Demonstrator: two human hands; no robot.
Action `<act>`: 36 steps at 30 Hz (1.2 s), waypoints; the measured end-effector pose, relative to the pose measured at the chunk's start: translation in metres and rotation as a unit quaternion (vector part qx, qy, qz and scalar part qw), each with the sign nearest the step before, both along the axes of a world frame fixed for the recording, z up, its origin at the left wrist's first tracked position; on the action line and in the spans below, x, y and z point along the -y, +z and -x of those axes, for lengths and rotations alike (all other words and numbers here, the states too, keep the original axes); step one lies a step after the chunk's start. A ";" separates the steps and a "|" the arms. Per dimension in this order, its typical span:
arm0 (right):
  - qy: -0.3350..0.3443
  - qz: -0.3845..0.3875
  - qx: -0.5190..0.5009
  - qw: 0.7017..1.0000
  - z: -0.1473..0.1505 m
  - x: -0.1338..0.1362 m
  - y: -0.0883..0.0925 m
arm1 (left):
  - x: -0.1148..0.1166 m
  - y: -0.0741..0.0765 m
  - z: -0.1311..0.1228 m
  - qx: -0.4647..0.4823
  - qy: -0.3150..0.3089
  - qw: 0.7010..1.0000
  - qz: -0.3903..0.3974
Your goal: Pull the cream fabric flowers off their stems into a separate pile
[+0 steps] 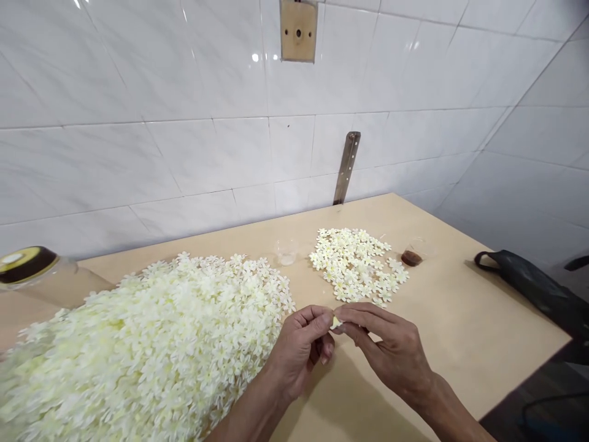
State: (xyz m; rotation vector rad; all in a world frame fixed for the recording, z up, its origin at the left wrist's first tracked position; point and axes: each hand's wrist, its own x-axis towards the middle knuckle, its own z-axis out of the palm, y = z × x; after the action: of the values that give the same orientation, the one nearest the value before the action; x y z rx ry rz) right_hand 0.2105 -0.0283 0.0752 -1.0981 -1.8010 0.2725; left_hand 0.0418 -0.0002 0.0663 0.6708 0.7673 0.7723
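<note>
Between the fingertips of both hands is a small white and yellow flower (336, 321), partly hidden by the fingers. My left hand (301, 344) pinches it from the left, with the other fingers curled. My right hand (389, 344) meets it from the right, thumb and fingers pressed together. A large heap of pale yellow-white flowers (151, 344) spreads to the left of my hands. Just beyond my hands lies a smaller, flatter group of white flowers (352, 264) with yellow centres.
On the table (478, 307) stand a small clear cup (286, 253) and a cup with dark brown contents (411, 256). A clear jar with a dark and yellow lid (27, 265) is at far left. A black bag (534, 288) hangs over the right edge. A metal bracket (346, 167) is against the wall.
</note>
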 end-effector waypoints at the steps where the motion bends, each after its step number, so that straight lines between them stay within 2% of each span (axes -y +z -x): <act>1: 0.000 0.011 0.000 1.000 0.001 0.000 -0.001 | -0.001 0.001 0.001 -0.003 0.015 1.000 0.002; 6: 0.035 0.152 -0.029 0.987 0.006 0.001 -0.003 | -0.005 0.007 0.006 -0.005 0.084 0.996 -0.021; 8: 0.039 0.173 -0.047 0.983 0.010 0.000 -0.002 | -0.006 0.009 0.008 -0.004 0.095 0.995 -0.027; 10: 0.034 0.160 -0.036 0.986 0.013 -0.004 0.001 | -0.005 0.011 0.010 -0.001 0.100 0.994 -0.033; 15: 0.051 0.110 0.066 0.990 0.016 -0.016 0.015 | -0.004 0.016 0.016 -0.005 0.123 0.992 -0.037; 19: 0.034 0.083 0.184 0.979 0.018 -0.020 0.022 | -0.006 0.017 0.020 -0.012 0.140 0.990 -0.009; 22: 0.031 0.059 0.235 0.970 0.019 -0.022 0.023 | -0.007 0.018 0.022 -0.020 0.156 0.987 -0.015; 32: 0.082 0.070 0.271 0.957 0.025 -0.027 0.023 | -0.011 0.022 0.024 -0.031 0.163 0.986 -0.028; 36: 0.069 0.062 0.268 0.959 0.024 -0.026 0.023 | -0.010 0.021 0.023 -0.059 0.161 0.982 -0.074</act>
State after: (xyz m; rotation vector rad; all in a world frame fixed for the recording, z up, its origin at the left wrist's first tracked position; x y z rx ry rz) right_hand 0.1867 -0.0021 0.0987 -1.2146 -2.3752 0.1818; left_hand 0.0184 0.0096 0.0877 0.7397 0.9463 1.1011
